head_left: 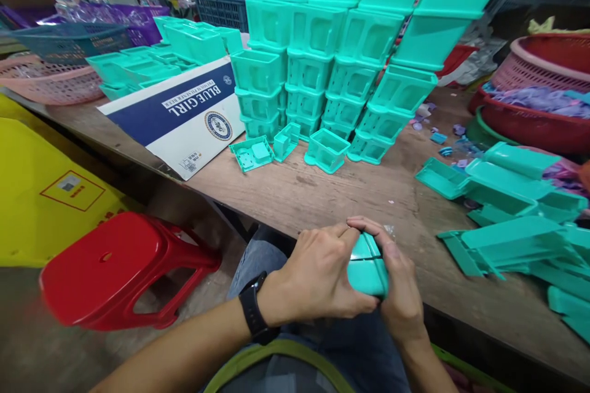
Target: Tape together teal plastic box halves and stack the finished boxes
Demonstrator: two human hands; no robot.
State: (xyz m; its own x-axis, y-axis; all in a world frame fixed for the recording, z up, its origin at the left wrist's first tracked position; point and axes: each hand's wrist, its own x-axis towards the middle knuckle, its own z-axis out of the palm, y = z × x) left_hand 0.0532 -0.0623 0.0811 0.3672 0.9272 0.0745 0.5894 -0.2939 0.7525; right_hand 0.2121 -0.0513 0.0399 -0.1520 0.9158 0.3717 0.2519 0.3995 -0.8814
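Both hands are closed around one turquoise plastic box (369, 275) at the table's front edge, above my lap. My left hand (318, 270) wraps its left side, thumb along the lower edge and fingers at the top. My right hand (399, 276) presses the right side, its fingertips curled over the far end. A dark seam crosses the box between two turquoise parts. Much of it is hidden behind my fingers. Farther back on the table lie a flat turquoise piece (252, 153), a small upright part (286, 141) and an open turquoise box (326, 150).
Tall stacks of turquoise boxes (308, 73) rise behind. Loose turquoise parts (511, 239) are heaped at the right, near red baskets (539, 116). A white-and-blue carton (184, 116) stands at the left edge. A red stool (120, 264) is on the floor to my left.
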